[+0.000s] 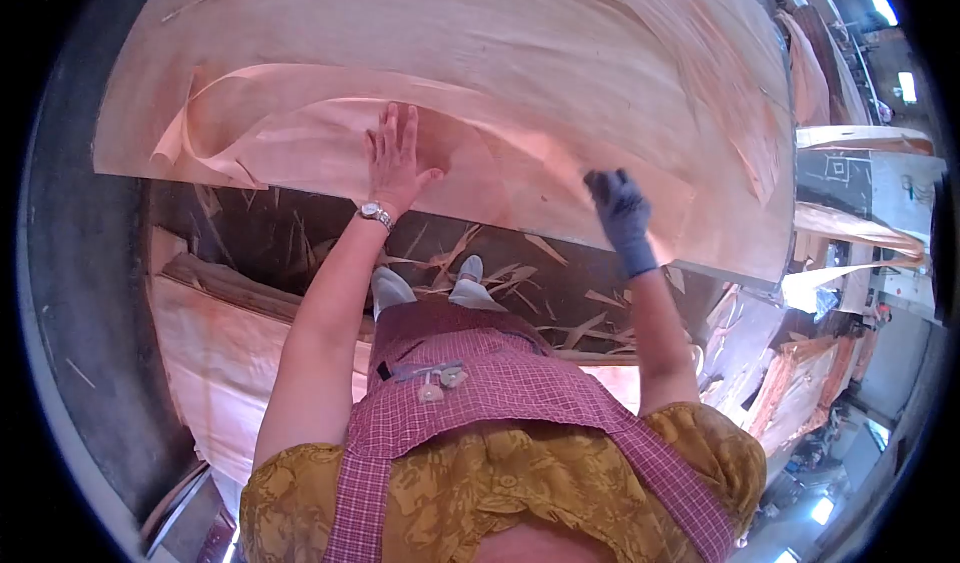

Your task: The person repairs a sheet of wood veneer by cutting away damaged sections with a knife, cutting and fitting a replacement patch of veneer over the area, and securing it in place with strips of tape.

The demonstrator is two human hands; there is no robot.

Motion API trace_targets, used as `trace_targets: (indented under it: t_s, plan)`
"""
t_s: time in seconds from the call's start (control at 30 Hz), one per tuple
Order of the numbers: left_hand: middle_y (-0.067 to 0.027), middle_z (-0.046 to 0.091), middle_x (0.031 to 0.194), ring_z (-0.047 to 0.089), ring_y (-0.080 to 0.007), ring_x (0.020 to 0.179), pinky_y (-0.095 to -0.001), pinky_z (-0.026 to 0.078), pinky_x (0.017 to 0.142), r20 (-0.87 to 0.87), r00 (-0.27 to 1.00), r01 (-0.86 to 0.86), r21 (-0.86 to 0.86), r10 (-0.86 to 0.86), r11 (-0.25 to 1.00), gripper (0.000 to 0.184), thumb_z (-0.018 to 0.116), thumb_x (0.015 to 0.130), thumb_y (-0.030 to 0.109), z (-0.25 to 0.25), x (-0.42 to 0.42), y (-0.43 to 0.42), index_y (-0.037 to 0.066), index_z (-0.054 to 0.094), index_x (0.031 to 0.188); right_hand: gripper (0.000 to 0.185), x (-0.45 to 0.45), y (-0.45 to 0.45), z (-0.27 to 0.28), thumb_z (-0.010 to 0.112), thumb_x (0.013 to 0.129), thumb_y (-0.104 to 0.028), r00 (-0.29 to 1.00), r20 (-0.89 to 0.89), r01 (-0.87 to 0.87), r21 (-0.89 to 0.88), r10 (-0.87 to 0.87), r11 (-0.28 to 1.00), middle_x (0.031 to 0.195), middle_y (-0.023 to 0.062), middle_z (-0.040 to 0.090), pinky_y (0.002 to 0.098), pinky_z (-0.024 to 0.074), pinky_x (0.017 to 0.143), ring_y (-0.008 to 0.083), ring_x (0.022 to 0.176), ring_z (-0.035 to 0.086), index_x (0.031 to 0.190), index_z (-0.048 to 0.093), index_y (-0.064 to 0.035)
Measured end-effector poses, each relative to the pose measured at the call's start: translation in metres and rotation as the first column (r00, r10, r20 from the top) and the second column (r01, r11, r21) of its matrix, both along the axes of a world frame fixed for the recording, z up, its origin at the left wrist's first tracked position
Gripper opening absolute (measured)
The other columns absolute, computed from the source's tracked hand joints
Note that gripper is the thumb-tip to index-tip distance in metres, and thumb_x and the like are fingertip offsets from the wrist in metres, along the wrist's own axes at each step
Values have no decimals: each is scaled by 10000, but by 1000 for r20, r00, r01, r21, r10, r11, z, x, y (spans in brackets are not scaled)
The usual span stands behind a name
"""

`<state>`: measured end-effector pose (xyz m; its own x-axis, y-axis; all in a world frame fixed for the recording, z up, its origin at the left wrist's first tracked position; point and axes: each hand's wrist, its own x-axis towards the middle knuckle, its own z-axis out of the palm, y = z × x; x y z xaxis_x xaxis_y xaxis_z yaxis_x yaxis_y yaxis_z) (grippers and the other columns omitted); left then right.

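My left hand (396, 168), bare with a wristwatch (375, 213) at the wrist, lies flat with fingers spread on a thin wood veneer strip (310, 143). This strip sits along the near edge of a large veneer sheet (440, 23), and its left end curls up. My right hand (618, 213), in a grey work glove, is closed at the right part of the near edge, over the veneer. What its fingers hold, if anything, is hidden.
Veneer scraps (545, 248) litter the dark floor around my shoes (470, 273). Behind me lies another stack of sheets (230, 343). Torn veneer (720, 93) rests on the sheet's far right, and more strips (860, 228) stick out beyond its right edge.
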<state>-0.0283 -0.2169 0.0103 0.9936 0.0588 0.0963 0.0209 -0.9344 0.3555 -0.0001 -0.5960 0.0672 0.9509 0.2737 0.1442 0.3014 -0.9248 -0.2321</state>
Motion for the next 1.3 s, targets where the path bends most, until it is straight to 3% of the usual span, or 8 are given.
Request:
trace_targets:
  t_s: [0.23, 0.47, 0.67, 0.87, 1.07, 1.13, 1.2, 1.3]
  plan:
    - [-160, 115, 1619, 110, -343, 1498, -631, 132, 1161, -84, 996, -2, 70, 8, 998, 1198, 819, 666, 481, -3, 6, 1, 105, 121, 1564, 317, 197, 42, 53, 518, 975, -413, 961, 277, 31, -185, 21, 982, 833, 166, 669, 523, 527, 653, 375, 764, 670, 913, 621, -120]
    - [-152, 347, 1527, 317, -289, 1421, -552, 254, 1132, -201, 978, -39, 96, 58, 995, 972, 739, 754, 503, 25, 14, 0, 83, 290, 1508, 157, 139, 209, 47, 647, 938, -233, 950, 312, -194, 592, -1, 782, 857, 153, 655, 432, 516, 665, 373, 813, 648, 971, 614, -83]
    - [-117, 509, 1413, 458, -289, 1319, -445, 330, 1117, -106, 958, 191, -452, -265, 871, 506, 555, 922, 222, 32, 24, 81, 84, 466, 1400, 214, 17, 236, -82, 604, 906, -271, 999, 52, -18, 157, 10, 987, 959, 144, 615, 480, 500, 709, 355, 930, 604, 1031, 576, -99]
    - [-108, 462, 1463, 432, -308, 1338, -499, 274, 1143, -67, 995, -60, 253, 79, 966, 600, 619, 870, 235, 61, -32, 282, 152, 450, 1439, 233, 19, 240, -91, 618, 874, -261, 982, 185, -41, 59, 29, 997, 930, 137, 605, 475, 502, 698, 350, 887, 597, 1035, 581, -96]
    - [-120, 723, 946, 662, -339, 935, -481, 482, 860, -406, 911, -108, -64, 72, 992, 308, 594, 880, 329, 71, 23, 427, 96, 714, 1041, 194, 23, 240, -96, 652, 854, -221, 967, 251, -73, 90, 48, 993, 877, 142, 604, 462, 497, 680, 355, 816, 593, 982, 599, -85]
    - [-157, 717, 910, 668, -362, 840, -461, 510, 781, -206, 919, -310, 150, 336, 939, 302, 587, 881, 313, 83, 83, 442, 72, 715, 1011, 217, 23, 240, -99, 657, 851, -237, 968, 248, -54, 58, 38, 997, 888, 141, 606, 463, 499, 681, 355, 824, 596, 994, 597, -85]
    - [-180, 689, 1034, 642, -350, 973, -457, 492, 837, 44, 846, -499, -282, 531, 819, 293, 601, 878, 250, 61, 143, 490, 66, 673, 1094, 238, 20, 240, -98, 661, 848, -249, 967, 254, -43, 45, 30, 998, 897, 141, 607, 464, 501, 684, 354, 831, 599, 1009, 595, -86]
    - [-187, 580, 1164, 551, -350, 1067, -456, 440, 915, 642, 675, -607, 201, 364, 769, 336, 587, 894, 155, 135, 134, 401, 51, 554, 1212, 271, 19, 239, -95, 666, 840, -262, 969, 245, -42, 43, 30, 998, 913, 139, 607, 465, 503, 694, 351, 848, 601, 1039, 593, -93]
